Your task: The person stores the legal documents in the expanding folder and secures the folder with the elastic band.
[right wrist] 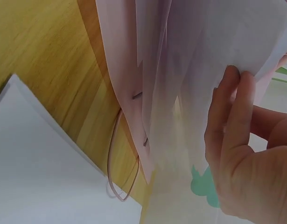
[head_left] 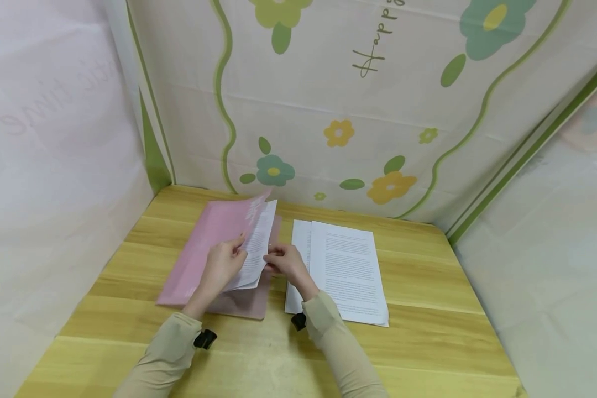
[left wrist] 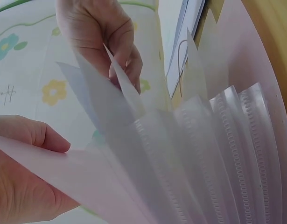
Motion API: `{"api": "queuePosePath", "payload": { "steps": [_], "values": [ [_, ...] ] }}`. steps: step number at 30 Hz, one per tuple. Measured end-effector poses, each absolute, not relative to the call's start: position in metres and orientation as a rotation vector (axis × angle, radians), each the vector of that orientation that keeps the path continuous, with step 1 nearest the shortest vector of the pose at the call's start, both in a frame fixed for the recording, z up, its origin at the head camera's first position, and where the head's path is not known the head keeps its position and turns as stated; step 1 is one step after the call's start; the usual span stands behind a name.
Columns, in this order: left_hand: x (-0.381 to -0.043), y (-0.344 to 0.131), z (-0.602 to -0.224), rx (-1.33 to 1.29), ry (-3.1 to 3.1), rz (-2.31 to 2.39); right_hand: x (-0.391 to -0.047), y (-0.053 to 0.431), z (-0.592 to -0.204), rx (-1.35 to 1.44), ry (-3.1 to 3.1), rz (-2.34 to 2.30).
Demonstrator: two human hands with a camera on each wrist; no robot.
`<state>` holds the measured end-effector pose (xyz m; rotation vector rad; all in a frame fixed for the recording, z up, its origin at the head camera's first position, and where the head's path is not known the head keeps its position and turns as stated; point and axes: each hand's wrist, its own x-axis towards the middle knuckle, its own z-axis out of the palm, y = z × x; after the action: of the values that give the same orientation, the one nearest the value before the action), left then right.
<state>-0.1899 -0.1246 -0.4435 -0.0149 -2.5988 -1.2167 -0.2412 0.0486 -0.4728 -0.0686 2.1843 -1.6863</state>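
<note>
A pink document folder (head_left: pixel 214 226) with several translucent pockets (left wrist: pixel 199 140) lies on the table with its cover raised. My left hand (head_left: pixel 225 264) pinches the edge of that cover (left wrist: pixel 87 175) between thumb and fingers. Printed sheets (head_left: pixel 258 246) stand tilted inside, just under the cover. At their right edge, my right hand (head_left: pixel 286 261) pinches a sheet between thumb and fingertips. In the right wrist view, the right hand's fingers (right wrist: pixel 239 107) lie against a whitish sheet. A thin elastic loop (right wrist: pixel 110 158) hangs from the folder's edge.
To the folder's right, more printed papers (head_left: pixel 350 271) lie in two overlapping sets on the wooden table (head_left: pixel 428 342). White cloth walls with printed flowers (head_left: pixel 339 133) stand behind and at both sides. A black strap piece (head_left: pixel 205 339) sits at the left wrist.
</note>
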Motion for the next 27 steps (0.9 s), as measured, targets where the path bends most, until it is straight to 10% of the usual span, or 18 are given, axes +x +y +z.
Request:
{"api": "queuePosePath", "payload": {
  "steps": [27],
  "values": [
    [-0.190, -0.122, -0.444, 0.003, -2.605, -1.275, -0.241, 0.029, -0.470, -0.129, 2.184, -1.704]
  ]
}}
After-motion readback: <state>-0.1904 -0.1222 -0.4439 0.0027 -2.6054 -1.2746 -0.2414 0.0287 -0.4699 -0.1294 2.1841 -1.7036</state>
